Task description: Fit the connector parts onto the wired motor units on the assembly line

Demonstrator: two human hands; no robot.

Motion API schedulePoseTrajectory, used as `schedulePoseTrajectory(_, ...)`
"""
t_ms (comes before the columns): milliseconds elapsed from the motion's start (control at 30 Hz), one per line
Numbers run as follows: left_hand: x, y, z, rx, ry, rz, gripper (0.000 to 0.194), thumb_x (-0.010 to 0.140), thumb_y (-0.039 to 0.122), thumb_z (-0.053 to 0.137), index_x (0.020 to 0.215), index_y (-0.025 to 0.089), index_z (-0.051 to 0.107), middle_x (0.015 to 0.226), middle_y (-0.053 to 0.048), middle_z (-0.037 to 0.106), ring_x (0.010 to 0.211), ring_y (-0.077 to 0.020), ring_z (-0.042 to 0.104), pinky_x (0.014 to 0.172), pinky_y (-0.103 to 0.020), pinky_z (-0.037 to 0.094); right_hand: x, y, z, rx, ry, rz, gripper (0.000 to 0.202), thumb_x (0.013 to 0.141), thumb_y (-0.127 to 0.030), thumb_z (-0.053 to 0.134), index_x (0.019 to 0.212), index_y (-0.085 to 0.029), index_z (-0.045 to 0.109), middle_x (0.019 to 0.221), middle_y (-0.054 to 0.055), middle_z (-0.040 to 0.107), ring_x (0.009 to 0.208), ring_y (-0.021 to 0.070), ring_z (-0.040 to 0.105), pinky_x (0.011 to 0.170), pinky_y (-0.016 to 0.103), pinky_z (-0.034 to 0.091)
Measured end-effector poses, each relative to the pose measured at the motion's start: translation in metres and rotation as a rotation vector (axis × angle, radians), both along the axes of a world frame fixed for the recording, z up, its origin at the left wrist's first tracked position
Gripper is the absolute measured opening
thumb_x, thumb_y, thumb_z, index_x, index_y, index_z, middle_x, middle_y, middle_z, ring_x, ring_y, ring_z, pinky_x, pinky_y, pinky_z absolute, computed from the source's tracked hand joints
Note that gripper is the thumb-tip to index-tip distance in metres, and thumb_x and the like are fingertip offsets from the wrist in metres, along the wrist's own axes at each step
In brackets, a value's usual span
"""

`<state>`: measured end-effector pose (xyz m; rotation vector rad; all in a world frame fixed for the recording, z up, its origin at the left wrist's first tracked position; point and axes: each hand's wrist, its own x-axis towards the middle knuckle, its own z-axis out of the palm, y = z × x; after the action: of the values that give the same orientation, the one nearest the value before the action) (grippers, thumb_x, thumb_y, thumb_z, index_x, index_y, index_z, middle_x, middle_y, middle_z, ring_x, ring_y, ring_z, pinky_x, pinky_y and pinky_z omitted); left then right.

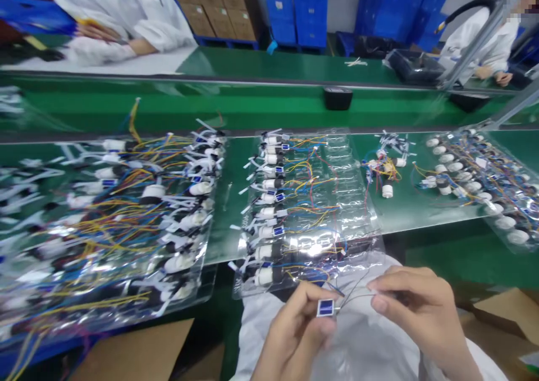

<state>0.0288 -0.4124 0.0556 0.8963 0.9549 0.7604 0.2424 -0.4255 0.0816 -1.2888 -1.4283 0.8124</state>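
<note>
The left hand point(297, 327) grasps a small white-framed module with a blue face point(325, 308) between thumb and forefinger, above the lap and near the front edge of the clear blister tray point(357, 201). The right hand point(421, 305) pinches a thin dark wire point(356, 297) that runs towards the module. The tray rests on the green worktop point(231, 201) and carries a column of white cylindrical assemblies point(266, 213) with coloured leads point(315, 208)

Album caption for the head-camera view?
Left hand holds a blue-faced part, right hand pinches thin wires, near a clear tray.
</note>
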Motion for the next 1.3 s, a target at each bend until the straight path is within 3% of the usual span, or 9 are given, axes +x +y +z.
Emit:
schedulePoseTrajectory(167,0.004,0.006,-0.004,0.104,-0.026,0.11,0.039,0.095,0.059,0.069,0.102,0.021,0.075,0.065,0.003,0.06,0.063,-0.0119,0.054,0.064,-0.022,0.044,-0.01,0.002,-0.012,0.086,-0.132,0.027,0.012,0.087,-0.02,0.084,0.097,-0.027,0.082,0.07,-0.004,0.078,0.055,0.0118,0.071,0.057,0.018,0.059)
schedulePoseTrajectory(367,0.007,0.007,-0.011,0.169,-0.015,0.171,0.016,0.095,0.035,0.076,0.105,0.023,0.076,0.093,-0.005,0.08,0.085,-0.0185,0.074,0.079,-0.026,0.058,-0.02,0.005,-0.021,0.143,-0.109,0.098,0.015,0.094,-0.012,0.073,0.103,-0.023,0.078,0.083,0.001,0.077,0.069,0.0142,0.072,0.06,0.023,0.059)
schedulePoseTrajectory(500,0.014,0.006,-0.01,0.174,0.074,0.197,0.011,0.088,0.028,0.082,0.098,0.024,0.079,0.086,-0.003,0.08,0.08,-0.0165,0.073,0.073,-0.021,0.057,-0.023,0.006,-0.019,0.162,-0.131,0.071,0.016,0.094,-0.01,0.071,0.101,-0.022,0.079,0.082,0.003,0.072,0.066,0.0146,0.069,0.053,0.023,0.054)
schedulePoseTrajectory(667,0.022,0.002,-0.007,0.189,0.155,0.341,0.006,0.083,0.025,0.085,0.088,0.024,0.081,0.083,0.0,0.077,0.076,-0.0154,0.07,0.072,-0.021,0.056,-0.026,0.005,-0.019,0.136,-0.112,0.059,0.015,0.095,-0.011,0.072,0.101,-0.022,0.079,0.082,0.003,0.073,0.065,0.0147,0.069,0.052,0.024,0.054)
schedulePoseTrajectory(933,0.025,0.002,-0.006,0.25,0.153,0.363,0.004,0.084,0.023,0.083,0.086,0.022,0.081,0.081,-0.002,0.077,0.076,-0.0181,0.072,0.072,-0.024,0.058,-0.028,0.005,-0.024,0.12,-0.087,0.053,0.015,0.094,-0.012,0.072,0.103,-0.023,0.079,0.082,0.003,0.073,0.065,0.0156,0.069,0.049,0.024,0.053)
schedulePoseTrajectory(1100,0.022,0.003,-0.013,0.447,0.171,0.345,0.015,0.087,0.01,0.075,0.088,0.024,0.081,0.083,-0.003,0.079,0.078,-0.0186,0.074,0.071,-0.025,0.06,-0.03,0.006,-0.021,0.15,-0.107,0.045,0.016,0.094,-0.01,0.071,0.1,-0.021,0.079,0.081,0.003,0.074,0.065,0.0161,0.071,0.051,0.024,0.056)
schedulePoseTrajectory(1300,0.017,0.012,-0.021,0.904,0.345,0.243,0.04,0.086,-0.009,0.06,0.104,0.023,0.077,0.092,-0.005,0.082,0.082,-0.0183,0.078,0.074,-0.025,0.064,-0.031,0.006,-0.024,0.23,-0.238,0.027,0.021,0.094,-0.002,0.062,0.098,-0.018,0.076,0.083,0.005,0.074,0.067,0.0159,0.071,0.058,0.024,0.059)
